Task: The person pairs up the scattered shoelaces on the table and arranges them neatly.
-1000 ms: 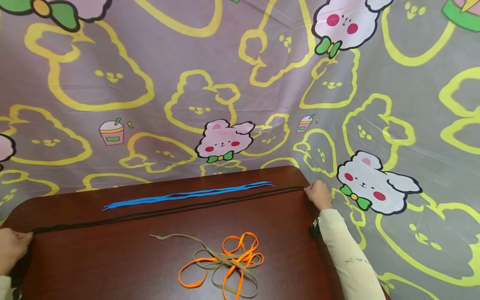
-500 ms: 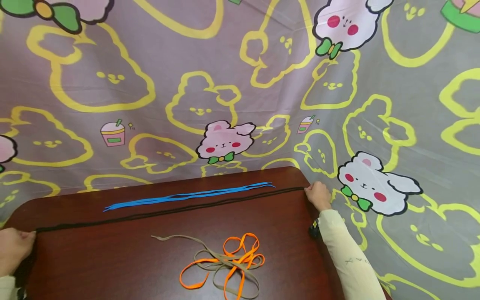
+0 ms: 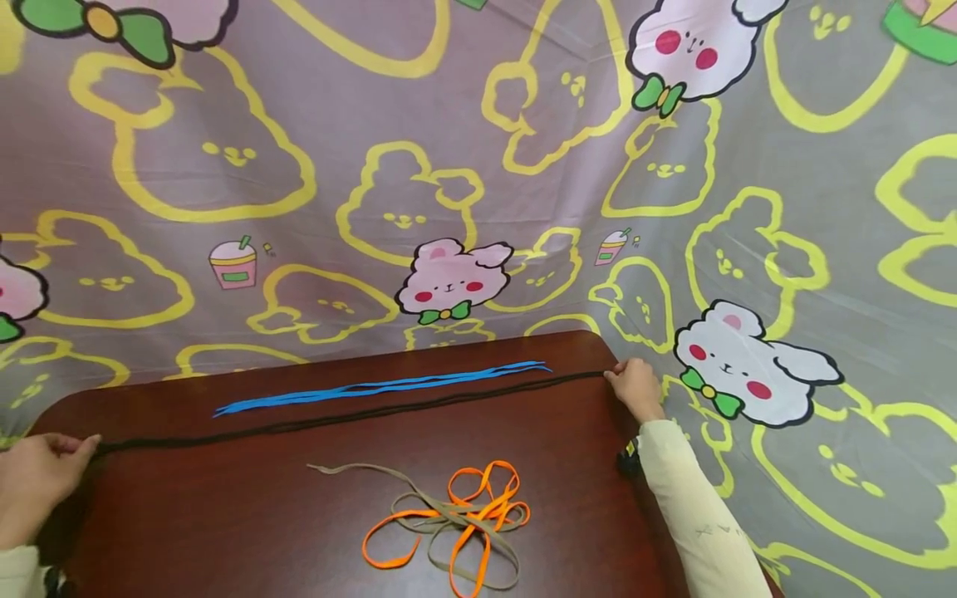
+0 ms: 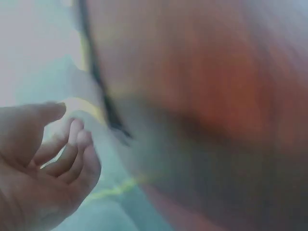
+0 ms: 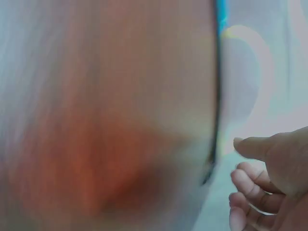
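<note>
Lace [image 3: 351,415], dark and thin, lies stretched out long across the brown table [image 3: 247,498], in the part near the back. Its long way goes from side to side. One end points to the left side of the table, and the other end points to the right. In the head view it slants a little, with the right end higher up. For much of the way you can see two strands side by side, with small gaps between them. It is nearly straight, with only little wiggles.

The left hand [image 3: 46,480] is by the left end. In its wrist view the thumb and the bent fingers are apart, with nothing between them, and the dark end is just beside them. The right hand [image 3: 635,389] is by the right end. Its wrist view shows the same: thumb and fingers apart, fingers loosely bent, holding nothing, with the end close by.

Just behind the dark lace lie blue laces [image 3: 407,384], stretched the same way. Closer to the person, a tan lace [image 3: 428,498] and an orange lace [image 3: 480,525] lie in a loopy tangle. Behind the table hangs a cloth [image 3: 538,75] with bunny pictures.
</note>
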The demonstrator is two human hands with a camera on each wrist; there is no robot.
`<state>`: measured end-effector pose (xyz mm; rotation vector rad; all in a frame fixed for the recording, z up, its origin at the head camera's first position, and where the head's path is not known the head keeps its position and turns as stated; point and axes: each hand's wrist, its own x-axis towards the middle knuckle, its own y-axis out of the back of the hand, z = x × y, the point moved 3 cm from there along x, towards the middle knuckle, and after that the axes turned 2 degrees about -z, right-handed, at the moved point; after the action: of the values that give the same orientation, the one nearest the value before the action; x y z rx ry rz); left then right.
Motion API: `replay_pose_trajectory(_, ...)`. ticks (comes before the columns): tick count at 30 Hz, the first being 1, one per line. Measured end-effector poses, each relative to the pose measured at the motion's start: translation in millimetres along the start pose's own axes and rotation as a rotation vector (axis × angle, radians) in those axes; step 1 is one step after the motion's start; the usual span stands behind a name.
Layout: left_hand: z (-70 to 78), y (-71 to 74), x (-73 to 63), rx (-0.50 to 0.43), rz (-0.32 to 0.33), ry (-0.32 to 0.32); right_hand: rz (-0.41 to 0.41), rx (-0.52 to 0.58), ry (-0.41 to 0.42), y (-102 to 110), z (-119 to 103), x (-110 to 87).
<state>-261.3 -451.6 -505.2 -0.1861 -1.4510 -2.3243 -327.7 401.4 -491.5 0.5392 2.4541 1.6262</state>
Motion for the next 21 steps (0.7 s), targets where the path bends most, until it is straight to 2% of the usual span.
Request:
replay_pose_trajectory(3,37.0,10.5,0.3,0.011,-0.085,-0.022,0.010,0.028,0.031,7,-17,-10.9)
replay_pose_trajectory(6,75.0,15.5,-1.3,-0.046,-0.177,-0.111,-0.020,0.074,0.088,10,-42,-25.5)
replay_pose_trajectory(10,128.7,12.1,-7.5,-0.156,-0.328,-0.235,-0.083,0.131,0.172,8,-78,-47.5)
replay_pose_trajectory(12,156.6,8.5,-12.6,-0.190,-0.387,-0.277,-0.126,0.154,0.216,5,-97,-60.1)
replay_pose_trajectory(14,183.1,3.7,-17.4,-0.216,-0.429,-0.319,-0.179,0.176,0.258,1,-116,-72.3)
replay_pose_trajectory(17,221.0,-5.0,-24.5,-0.259,-0.476,-0.360,-0.302,0.209,0.322,-9,-143,-91.8)
replay_pose_trajectory(21,264.1,-20.0,-36.1,-0.329,-0.546,-0.403,-0.473,0.212,0.426,-23,-176,-118.7)
